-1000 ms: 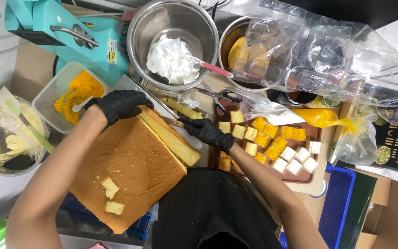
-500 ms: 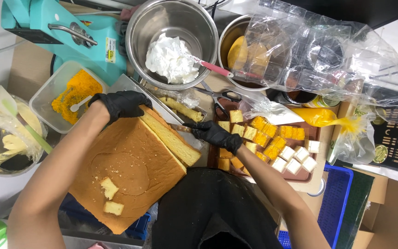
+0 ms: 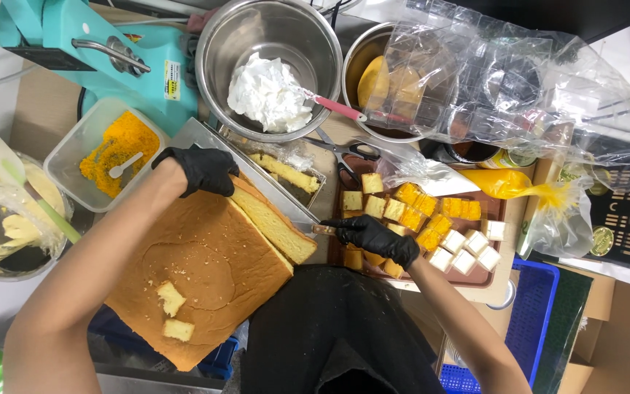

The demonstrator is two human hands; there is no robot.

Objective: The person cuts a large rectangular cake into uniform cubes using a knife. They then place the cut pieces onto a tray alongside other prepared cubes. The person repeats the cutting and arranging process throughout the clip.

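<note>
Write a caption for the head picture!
Gloved hands slice a cake with a knife.
</note>
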